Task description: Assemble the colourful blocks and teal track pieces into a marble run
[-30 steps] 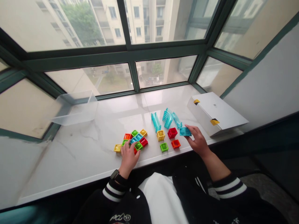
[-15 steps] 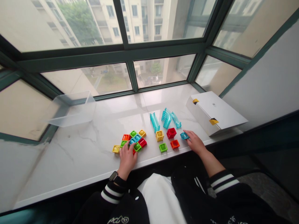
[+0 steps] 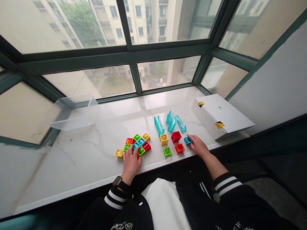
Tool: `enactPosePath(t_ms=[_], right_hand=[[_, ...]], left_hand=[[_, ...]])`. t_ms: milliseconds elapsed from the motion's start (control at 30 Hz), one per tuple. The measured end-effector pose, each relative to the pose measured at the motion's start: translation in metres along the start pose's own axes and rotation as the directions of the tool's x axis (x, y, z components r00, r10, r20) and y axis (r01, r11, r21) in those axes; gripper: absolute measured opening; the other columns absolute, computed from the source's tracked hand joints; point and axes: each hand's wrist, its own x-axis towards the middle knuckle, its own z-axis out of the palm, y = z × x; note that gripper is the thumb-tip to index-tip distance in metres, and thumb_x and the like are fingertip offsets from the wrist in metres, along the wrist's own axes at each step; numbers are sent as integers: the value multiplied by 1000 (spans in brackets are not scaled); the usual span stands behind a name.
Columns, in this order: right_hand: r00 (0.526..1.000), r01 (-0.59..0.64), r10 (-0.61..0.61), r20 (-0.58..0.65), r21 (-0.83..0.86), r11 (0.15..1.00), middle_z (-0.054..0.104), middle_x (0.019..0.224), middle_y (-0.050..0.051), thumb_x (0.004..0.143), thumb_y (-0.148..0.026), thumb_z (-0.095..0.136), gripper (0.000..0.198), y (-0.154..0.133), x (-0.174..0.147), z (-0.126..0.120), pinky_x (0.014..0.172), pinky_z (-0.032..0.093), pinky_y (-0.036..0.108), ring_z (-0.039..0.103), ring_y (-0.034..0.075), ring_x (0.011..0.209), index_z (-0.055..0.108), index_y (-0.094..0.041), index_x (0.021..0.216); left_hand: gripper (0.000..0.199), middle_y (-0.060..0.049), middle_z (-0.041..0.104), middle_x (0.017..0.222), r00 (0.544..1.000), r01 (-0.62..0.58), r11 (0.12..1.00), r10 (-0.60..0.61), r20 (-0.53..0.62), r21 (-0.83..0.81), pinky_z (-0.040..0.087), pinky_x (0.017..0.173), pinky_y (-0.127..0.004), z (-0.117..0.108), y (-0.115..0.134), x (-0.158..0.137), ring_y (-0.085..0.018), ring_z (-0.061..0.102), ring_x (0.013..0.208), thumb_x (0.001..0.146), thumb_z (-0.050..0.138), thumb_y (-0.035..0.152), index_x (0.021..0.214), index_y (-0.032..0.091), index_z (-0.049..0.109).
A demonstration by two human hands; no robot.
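Note:
My right hand (image 3: pixel 198 145) pinches a small blue block (image 3: pixel 187 140) at the right end of a group of loose blocks. Left of it are a red block (image 3: pixel 176 137), an orange block (image 3: pixel 179 148), a yellow block (image 3: pixel 164 139) and a green block (image 3: pixel 167 151). My left hand (image 3: pixel 131 161) rests on a tight cluster of coloured blocks, fingers apart, partly covering those nearest me. In that cluster I see a green block (image 3: pixel 136 137), a dark red block (image 3: pixel 146 146) and, at its left end, a yellow block (image 3: pixel 119 153).
Behind the blocks lie a straight clear-blue track piece (image 3: pixel 158 125), a curved one (image 3: pixel 171 121) and a smaller one (image 3: pixel 181 123). A white box (image 3: pixel 223 115) stands at the right, a clear plastic bin (image 3: pixel 79 119) at the left. Windows border the marble sill (image 3: pixel 79 159).
My right hand has shifted slightly left with the blue block, bringing it nearer the red block. The left hand stays almost where it was on the cluster.

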Motion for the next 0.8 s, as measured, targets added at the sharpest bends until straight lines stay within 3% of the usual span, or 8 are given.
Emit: enactPosePath(t_ms=[800], right_hand=[[1000,-10,10,15,-9,1000,62,140,12,92,-15,56,64,2,5,2,113,51,47,63,29,127,53,-29,154]], left_hand=[[50,-17,45,158,1000,5,1000,-5,7,-26,34,120,-57,-2,2,1,-37,45,142,91,62,25,140,24,60]])
